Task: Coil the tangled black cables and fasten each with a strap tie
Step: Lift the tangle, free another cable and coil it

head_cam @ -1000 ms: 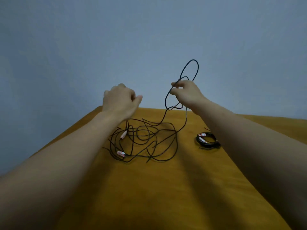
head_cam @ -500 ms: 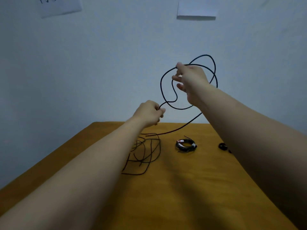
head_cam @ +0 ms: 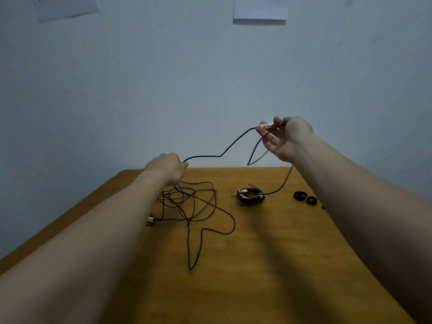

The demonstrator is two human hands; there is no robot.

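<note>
A black cable (head_cam: pixel 219 156) stretches through the air between my hands. My left hand (head_cam: pixel 167 168) grips it above the table's far left. My right hand (head_cam: pixel 284 137) is raised higher and pinches the cable's white, red-marked plug end (head_cam: pixel 265 124); a blurred loop of cable hangs below its fingers. The loose tangle of black cable (head_cam: pixel 191 206) lies on the wooden table (head_cam: pixel 257 265) under my left hand, with another plug (head_cam: pixel 150 221) at its left. A coiled cable bundle (head_cam: pixel 249 196) lies to the right of the tangle. Two rolled black strap ties (head_cam: pixel 305 198) sit further right.
The table's far edge meets a plain pale wall. Two sheets of paper (head_cam: pixel 259 9) hang high on that wall. A long loop of the tangle (head_cam: pixel 194 253) reaches toward me across the middle of the table.
The loops my right hand held aloft are gone; it now pinches the plug end lower down. My left hand has moved apart from it, drawing the cable out. The view tilted.
</note>
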